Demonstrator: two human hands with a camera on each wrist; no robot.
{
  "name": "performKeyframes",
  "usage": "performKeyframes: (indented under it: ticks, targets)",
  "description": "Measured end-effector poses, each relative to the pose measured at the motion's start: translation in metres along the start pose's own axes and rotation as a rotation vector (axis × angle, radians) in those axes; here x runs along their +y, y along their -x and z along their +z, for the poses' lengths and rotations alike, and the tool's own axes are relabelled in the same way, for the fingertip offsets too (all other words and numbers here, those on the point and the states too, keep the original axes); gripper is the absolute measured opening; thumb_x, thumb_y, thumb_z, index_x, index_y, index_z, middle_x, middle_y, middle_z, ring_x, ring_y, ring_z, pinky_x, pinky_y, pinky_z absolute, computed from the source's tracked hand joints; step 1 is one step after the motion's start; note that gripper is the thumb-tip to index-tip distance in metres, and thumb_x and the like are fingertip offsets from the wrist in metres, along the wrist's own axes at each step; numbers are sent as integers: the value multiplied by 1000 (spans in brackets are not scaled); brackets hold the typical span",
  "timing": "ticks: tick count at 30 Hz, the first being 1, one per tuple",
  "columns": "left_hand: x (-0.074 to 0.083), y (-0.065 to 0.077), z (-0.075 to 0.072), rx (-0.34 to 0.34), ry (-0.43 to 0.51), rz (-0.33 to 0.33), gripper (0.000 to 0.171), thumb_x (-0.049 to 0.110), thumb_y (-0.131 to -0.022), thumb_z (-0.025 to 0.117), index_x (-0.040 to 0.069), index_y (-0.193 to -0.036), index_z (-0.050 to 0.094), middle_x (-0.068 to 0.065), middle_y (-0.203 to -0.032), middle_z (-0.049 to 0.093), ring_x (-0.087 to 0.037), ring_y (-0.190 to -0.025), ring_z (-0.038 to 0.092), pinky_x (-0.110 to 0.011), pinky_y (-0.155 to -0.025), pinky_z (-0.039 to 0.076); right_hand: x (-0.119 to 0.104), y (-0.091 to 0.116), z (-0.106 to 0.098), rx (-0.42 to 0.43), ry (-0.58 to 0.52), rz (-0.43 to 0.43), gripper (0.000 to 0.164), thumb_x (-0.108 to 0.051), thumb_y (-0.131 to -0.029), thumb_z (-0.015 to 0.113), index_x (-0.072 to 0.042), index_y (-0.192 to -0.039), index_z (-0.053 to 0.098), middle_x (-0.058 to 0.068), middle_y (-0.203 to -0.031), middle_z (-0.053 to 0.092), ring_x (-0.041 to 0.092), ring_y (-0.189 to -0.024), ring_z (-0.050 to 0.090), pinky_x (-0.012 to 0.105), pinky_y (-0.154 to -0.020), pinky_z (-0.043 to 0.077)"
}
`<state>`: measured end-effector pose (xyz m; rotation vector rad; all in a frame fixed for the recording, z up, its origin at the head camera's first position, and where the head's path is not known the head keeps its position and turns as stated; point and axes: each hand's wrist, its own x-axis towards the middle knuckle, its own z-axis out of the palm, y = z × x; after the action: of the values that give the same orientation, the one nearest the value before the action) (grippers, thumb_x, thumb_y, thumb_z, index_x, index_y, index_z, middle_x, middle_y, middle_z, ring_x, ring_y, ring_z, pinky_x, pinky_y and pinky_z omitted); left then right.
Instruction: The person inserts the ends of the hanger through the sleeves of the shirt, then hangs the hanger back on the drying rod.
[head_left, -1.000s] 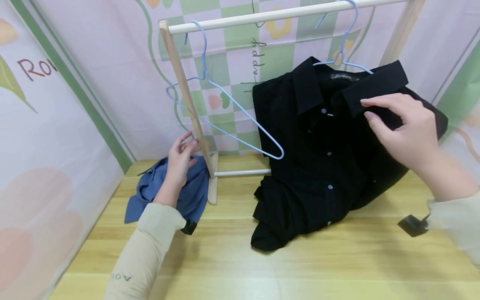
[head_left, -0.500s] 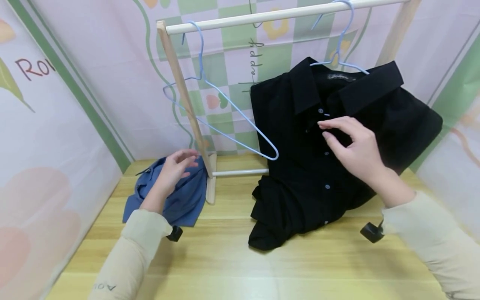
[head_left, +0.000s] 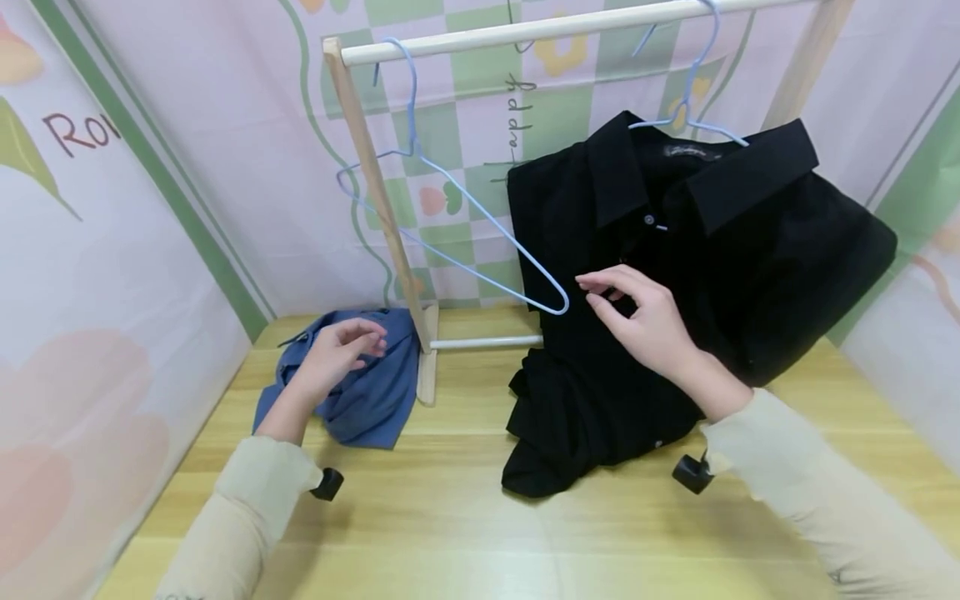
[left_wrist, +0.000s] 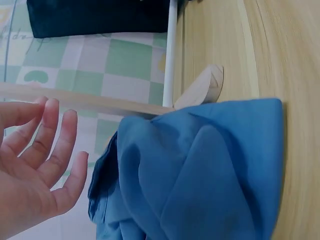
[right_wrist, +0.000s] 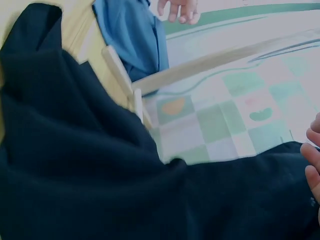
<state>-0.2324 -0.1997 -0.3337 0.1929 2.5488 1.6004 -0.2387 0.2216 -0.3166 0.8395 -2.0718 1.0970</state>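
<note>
A black button-up shirt [head_left: 600, 333] hangs on a light blue wire hanger [head_left: 688, 108] at the right of the rack, its lower part bunched on the table. In front of it hovers my right hand [head_left: 645, 321], fingers loosely bent, holding nothing. My left hand [head_left: 333, 358] is over a crumpled blue garment [head_left: 378, 400] on the table by the rack's left foot. In the left wrist view its relaxed fingers [left_wrist: 47, 145] hold nothing and stand apart from the blue cloth [left_wrist: 200, 170]. A second blue wire hanger [head_left: 480, 204] hangs bare at the left of the rail.
The rack's pale rail [head_left: 517, 32] runs across the top, with a wooden post [head_left: 375, 183] at the left and a low white bar [head_left: 487, 342]. A patterned curtain [head_left: 150, 250] encloses the wooden table [head_left: 450, 517].
My right hand has moved left and down from the black shirt's collar to the shirt's front. My left hand has dropped from beside the rack post to over the blue garment.
</note>
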Motion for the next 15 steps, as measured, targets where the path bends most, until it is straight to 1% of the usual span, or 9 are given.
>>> performKeyframes:
  ticks: [3,6,12,15]
  targets:
    - [-1,3,-5,11,-13,-8,37,23,-110,51,-5,-132,59,-23,-123,64,-31,-117,63,-55,-104,45,0,-1,13,-9,-81,59,25,11,-92,69,2,-114,74,11,-106,72,5,-94,61,17,-80,48]
    - [-5,4,-10,23,-20,-19,37,24,-110,51,-5,-132,59,-22,-123,65,-28,-114,64,-53,-103,45,0,-2,24,-32,-146,135,23,8,-94,67,3,-116,73,12,-107,70,5,-94,61,16,-79,48]
    - [-19,2,-26,71,-19,-41,37,23,-110,51,-5,-132,59,-18,-121,67,-11,-103,65,-42,-96,48,4,-2,43,-96,-194,275,22,1,-97,68,3,-118,71,15,-111,71,7,-94,61,16,-81,48]
    - [-24,1,-32,103,-13,-53,37,24,-109,51,-5,-131,59,-14,-118,68,-5,-98,64,-37,-91,47,6,-4,53,-148,-207,332,24,-2,-98,68,2,-121,71,17,-112,71,10,-94,62,16,-79,48]
